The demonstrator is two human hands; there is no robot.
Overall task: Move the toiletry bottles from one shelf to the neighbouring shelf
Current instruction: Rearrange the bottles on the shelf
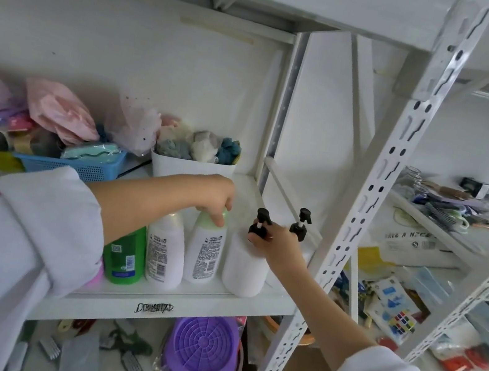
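While the left hand (216,198) pinches the green-capped bottle (205,248) upright, the right hand (275,243) grips the white pump bottle (244,267) — nearest the neighbouring shelf (443,233), which lies rightward.

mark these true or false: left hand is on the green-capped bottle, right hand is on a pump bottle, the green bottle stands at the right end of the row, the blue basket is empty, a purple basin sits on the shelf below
1. The left hand grips the top of the green-capped bottle. True.
2. The right hand is at the neck of a white pump bottle. True.
3. The green bottle stands at the right end of the row. False: it is at the left end, partly behind the left forearm.
4. The blue basket is empty. False: it holds soft items.
5. A purple basin sits on the shelf below. True.
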